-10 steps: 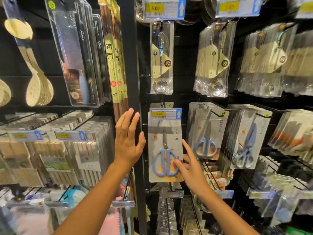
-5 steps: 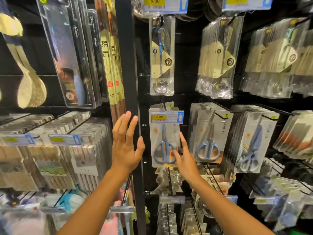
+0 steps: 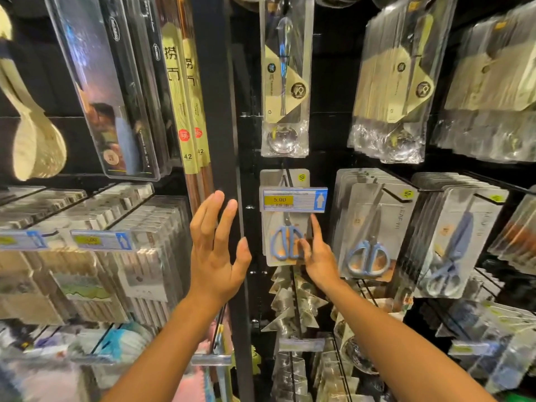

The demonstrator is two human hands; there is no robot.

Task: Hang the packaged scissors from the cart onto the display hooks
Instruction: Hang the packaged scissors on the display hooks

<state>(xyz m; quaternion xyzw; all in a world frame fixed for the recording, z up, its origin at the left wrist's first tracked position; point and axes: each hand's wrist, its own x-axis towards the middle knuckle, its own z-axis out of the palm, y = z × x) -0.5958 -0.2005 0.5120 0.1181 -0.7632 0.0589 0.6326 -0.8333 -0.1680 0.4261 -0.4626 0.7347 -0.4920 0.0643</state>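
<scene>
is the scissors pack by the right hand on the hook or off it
On the hook: the scissors pack hangs flat behind the price tag, while the right hand touches its lower edge with straight fingers.

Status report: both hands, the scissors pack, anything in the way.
Left hand open, free. Right hand fingers touching scissors pack on its hook. Price tag covers the pack's top.

Dark black display wall (image 3: 324,117) split by a black vertical metal post (image 3: 216,97), thin black wire hooks (image 3: 397,177) sticking out everywhere, shiny glare off clear plastic packs (image 3: 388,97).
</scene>
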